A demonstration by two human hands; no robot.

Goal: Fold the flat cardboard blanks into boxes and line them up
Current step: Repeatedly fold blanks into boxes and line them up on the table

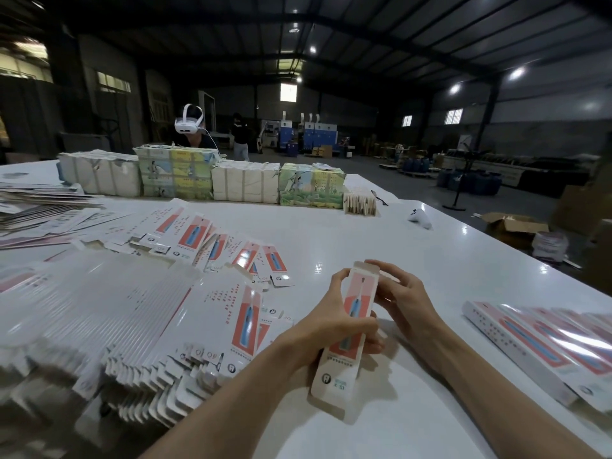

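A long narrow white and red box is held above the white table, its far end flap standing open and its near flap hanging loose. My left hand grips its left side with fingers curled round the upper edge and the middle. My right hand holds the far right side, fingers curled at the top flap. A big fanned pile of flat blanks lies to the left. Folded boxes lie side by side in a row at the right edge.
More loose blanks spread across the middle left. Bundled packs of printed cartons stand in a line at the table's far side, with a person in a white headset behind them. A white controller lies far right.
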